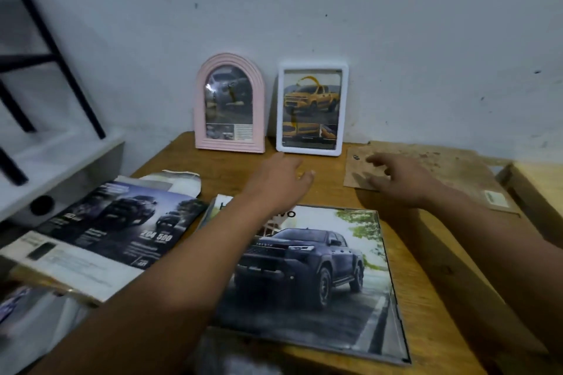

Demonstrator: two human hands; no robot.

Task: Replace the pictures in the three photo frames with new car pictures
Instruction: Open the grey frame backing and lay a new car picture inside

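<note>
Frames stand upright against the wall at the back of the tabletop [426, 253], pink arched frame [230, 103] beside white frame [312, 109], so both pictures face me and stay within reach. My left hand [281, 179] extends toward the white frame, fingers straight and holding nothing; my right hand [399, 179] hovers with fingers spread over the brown backing board [441, 173]. Car brochure [316, 277] lies flat nearest me, ready as source material, in my judgement.

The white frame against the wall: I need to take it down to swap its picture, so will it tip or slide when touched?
The white frame stands nearly upright, leaning on the wall, so a nudge at its top would probably tip it forward. It looks thin and light, so it may slide on the smooth wooden table.
</note>
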